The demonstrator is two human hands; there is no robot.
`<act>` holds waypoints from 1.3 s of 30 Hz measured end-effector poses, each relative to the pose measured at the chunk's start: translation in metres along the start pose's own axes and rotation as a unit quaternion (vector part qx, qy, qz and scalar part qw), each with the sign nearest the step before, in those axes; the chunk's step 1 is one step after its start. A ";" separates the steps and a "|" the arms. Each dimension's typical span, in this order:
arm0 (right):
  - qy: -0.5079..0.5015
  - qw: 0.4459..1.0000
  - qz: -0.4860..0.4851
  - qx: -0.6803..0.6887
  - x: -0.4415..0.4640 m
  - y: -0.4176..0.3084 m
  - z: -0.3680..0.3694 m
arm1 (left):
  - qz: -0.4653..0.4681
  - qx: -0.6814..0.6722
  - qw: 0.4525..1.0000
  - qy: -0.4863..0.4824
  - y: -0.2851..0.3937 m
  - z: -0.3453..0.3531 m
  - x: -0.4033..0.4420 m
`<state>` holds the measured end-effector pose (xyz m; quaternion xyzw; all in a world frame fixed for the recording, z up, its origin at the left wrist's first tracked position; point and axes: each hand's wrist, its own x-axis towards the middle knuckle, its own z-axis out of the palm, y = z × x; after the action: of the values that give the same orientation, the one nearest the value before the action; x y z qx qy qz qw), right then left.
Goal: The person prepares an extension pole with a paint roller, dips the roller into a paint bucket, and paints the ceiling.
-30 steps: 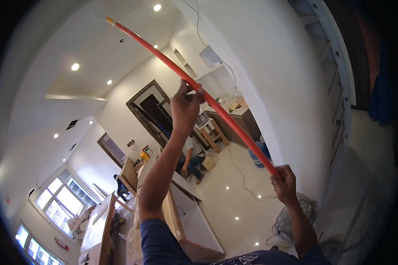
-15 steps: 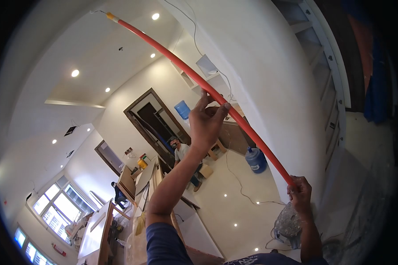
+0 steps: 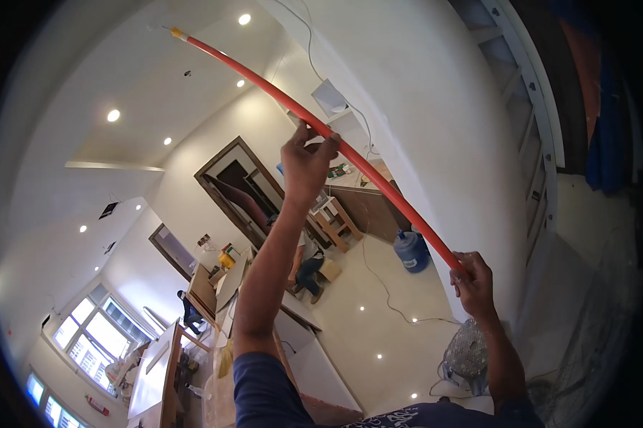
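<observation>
Pole (image 3: 378,182), one, held at two points.
Your left hand (image 3: 307,160) pinches its middle; your right hand (image 3: 473,282) closes fingers around its lower end.

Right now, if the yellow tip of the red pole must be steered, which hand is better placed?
Probably the left hand: it holds the red pole partway along, nearer the yellow tip. The right hand grips the lower end, farther from that tip.

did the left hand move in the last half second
Yes, the left hand has moved up and to the left in the view, farther from the blue water jug.
</observation>
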<state>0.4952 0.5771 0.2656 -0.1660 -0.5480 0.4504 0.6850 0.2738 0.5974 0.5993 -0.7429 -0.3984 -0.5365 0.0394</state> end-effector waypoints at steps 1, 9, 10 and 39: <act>-0.007 1.000 -0.001 -0.001 0.007 0.000 0.005 | -0.002 -0.009 1.000 0.011 -0.010 -0.003 0.006; -0.031 0.999 -0.005 0.015 0.076 0.015 0.065 | -0.043 -0.045 0.998 0.011 -0.087 -0.054 0.062; -0.033 0.999 0.002 0.012 0.082 0.016 0.070 | -0.041 -0.047 0.998 0.011 -0.097 -0.057 0.067; 0.017 1.000 0.004 0.010 0.022 0.072 0.033 | -0.024 -0.034 0.999 0.005 -0.060 -0.019 0.002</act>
<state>0.4342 0.6248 0.2379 -0.1693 -0.5313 0.4556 0.6939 0.2219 0.6298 0.5867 -0.7312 -0.3980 -0.5541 0.0032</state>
